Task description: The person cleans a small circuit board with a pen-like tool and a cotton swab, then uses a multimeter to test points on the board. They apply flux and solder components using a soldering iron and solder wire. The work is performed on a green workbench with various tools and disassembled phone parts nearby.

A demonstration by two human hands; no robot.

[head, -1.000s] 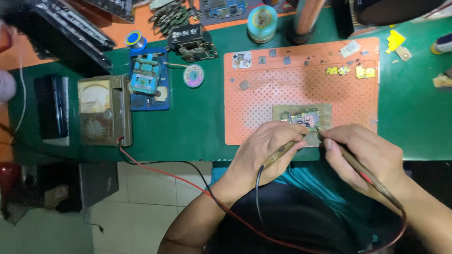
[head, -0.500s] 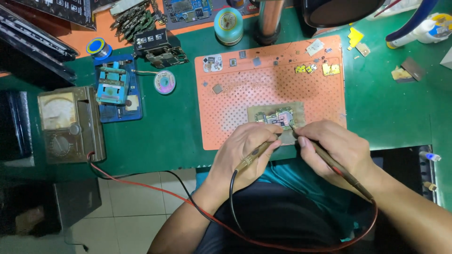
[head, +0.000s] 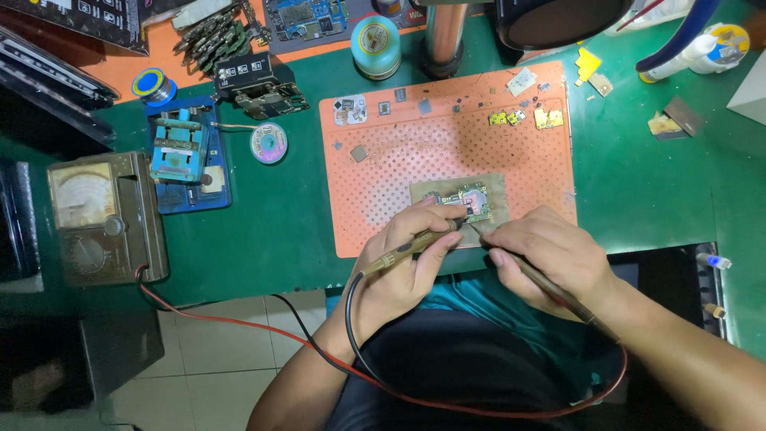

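i am sitting at the green bench with the perforated orange mat spread across its middle, and i am working at the mat's near edge. off to my left the analog meter is resting on the bench, its red and black leads trailing down past my lap and up to my hands. my left hand is curling shut around one brown probe, pinching it like a pen, its long axis running from lower left up to the right toward the board. my right hand is closing on the other probe, which is slanting from lower right up to the left, so the two tips are converging from opposite sides. the small circuit board is lying just beyond my fingertips, away from my body, seated on a tan holder plate on the mat. both hands are about equally near it; i cannot tell whether either tip is actually touching the board. the board is looking greenish with a pale square shield and tiny parts, wider than it is deep. loose chips are lying well apart at the mat's far edge
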